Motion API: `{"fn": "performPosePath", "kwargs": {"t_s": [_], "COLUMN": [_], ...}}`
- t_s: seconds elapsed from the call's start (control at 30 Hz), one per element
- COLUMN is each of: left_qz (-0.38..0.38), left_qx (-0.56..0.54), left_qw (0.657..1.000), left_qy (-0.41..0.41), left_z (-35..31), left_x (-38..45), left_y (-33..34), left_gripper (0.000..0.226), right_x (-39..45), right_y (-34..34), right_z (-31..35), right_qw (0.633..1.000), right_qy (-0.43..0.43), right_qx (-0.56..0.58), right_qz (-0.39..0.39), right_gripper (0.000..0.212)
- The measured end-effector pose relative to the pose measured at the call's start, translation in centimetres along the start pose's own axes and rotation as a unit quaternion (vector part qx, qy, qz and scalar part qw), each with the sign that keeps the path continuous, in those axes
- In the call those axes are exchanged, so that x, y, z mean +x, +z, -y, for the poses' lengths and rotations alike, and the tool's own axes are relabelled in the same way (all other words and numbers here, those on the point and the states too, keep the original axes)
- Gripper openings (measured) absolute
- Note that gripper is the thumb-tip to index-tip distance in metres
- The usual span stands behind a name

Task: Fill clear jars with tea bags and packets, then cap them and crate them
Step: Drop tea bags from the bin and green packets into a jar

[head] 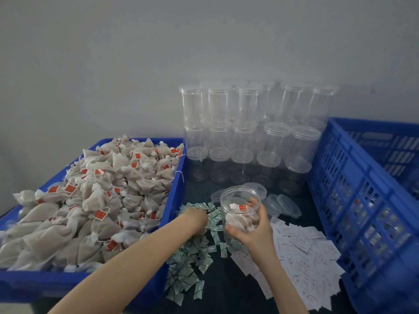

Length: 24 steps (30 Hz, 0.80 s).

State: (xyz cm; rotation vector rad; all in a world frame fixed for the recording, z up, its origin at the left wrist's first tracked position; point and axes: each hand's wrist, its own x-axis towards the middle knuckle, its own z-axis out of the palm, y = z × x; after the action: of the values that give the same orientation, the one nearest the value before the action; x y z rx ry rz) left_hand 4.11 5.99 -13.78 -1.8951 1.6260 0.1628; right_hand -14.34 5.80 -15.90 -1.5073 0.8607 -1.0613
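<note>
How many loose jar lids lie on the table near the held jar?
4, possibly more hidden: one left behind the jar, one behind it, two overlapping to its right.

- open clear jar (240, 211): upright, part-filled with tea bags
- tea bags (95, 200): heaped in blue bin
- green packets (195, 252): scattered left of jar
- loose lids (283, 205): behind jar
</note>
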Motion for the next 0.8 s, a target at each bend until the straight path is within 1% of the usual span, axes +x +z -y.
{"fn": "performPosePath", "kwargs": {"t_s": [0.07,0.13,0.23,0.3,0.37,0.4,0.43,0.5,0.57,0.63,0.67,0.7,0.77,0.8], "left_qz": [-0.022,-0.07,-0.142,-0.209,-0.289,-0.321,-0.338,-0.32,-0.286,-0.27,-0.269,-0.27,-0.286,-0.306], "left_qx": [-0.027,-0.082,-0.18,-0.223,-0.263,-0.291,-0.318,-0.36,-0.356,-0.311,-0.295,-0.29,-0.305,-0.326], "left_qw": [0.999,0.994,0.973,0.952,0.92,0.901,0.885,0.871,0.879,0.9,0.905,0.906,0.896,0.883], "left_qy": [-0.01,-0.017,-0.026,-0.025,-0.014,0.002,0.027,0.092,0.137,0.144,0.144,0.146,0.148,0.143], "left_z": [0.3,1.0,2.4,3.4,3.9,3.9,3.7,2.8,1.7,0.7,0.3,-0.1,-0.8,-1.1], "left_x": [-0.6,-1.6,-3.7,-5.3,-6.9,-7.5,-8.1,-8.9,-8.9,-8.4,-8.0,-7.5,-6.8,-6.4], "left_y": [-0.6,-1.8,-4.7,-6.6,-8.0,-8.4,-8.8,-9.2,-9.2,-9.0,-8.8,-8.6,-8.5,-8.6], "left_gripper": [0.029,0.027,0.025,0.022,0.02,0.018,0.016,0.014,0.014,0.006,0.004,0.007,0.012,0.013], "right_x": [-0.1,-0.3,-0.6,-0.7,-0.9,-1.0,-1.2,-1.3,-1.4,-1.5,-1.5,-1.5,-1.7,-1.7], "right_y": [0.0,0.0,0.0,0.0,0.1,0.1,0.2,0.4,0.3,0.0,-0.2,-0.5,-1.2,-1.6], "right_z": [0.1,0.3,0.2,-0.1,0.0,0.1,0.2,0.3,0.4,0.5,0.4,0.4,0.3,0.2], "right_qw": [1.0,1.0,1.0,1.0,1.0,1.0,1.0,1.0,1.0,1.0,1.0,1.0,0.999,0.999], "right_qy": [0.003,0.006,0.01,0.012,0.014,0.015,0.016,0.017,0.02,0.026,0.029,0.031,0.033,0.034], "right_qx": [-0.001,0.001,0.009,0.01,0.005,0.003,0.002,0.001,0.003,0.003,0.005,0.004,-0.003,-0.003], "right_qz": [0.0,-0.002,0.004,0.011,0.013,0.015,0.016,0.019,0.014,0.01,0.008,0.004,-0.008,-0.013], "right_gripper": [0.09,0.086,0.084,0.084,0.083,0.085,0.087,0.091,0.093,0.097,0.101,0.102,0.101,0.098]}}
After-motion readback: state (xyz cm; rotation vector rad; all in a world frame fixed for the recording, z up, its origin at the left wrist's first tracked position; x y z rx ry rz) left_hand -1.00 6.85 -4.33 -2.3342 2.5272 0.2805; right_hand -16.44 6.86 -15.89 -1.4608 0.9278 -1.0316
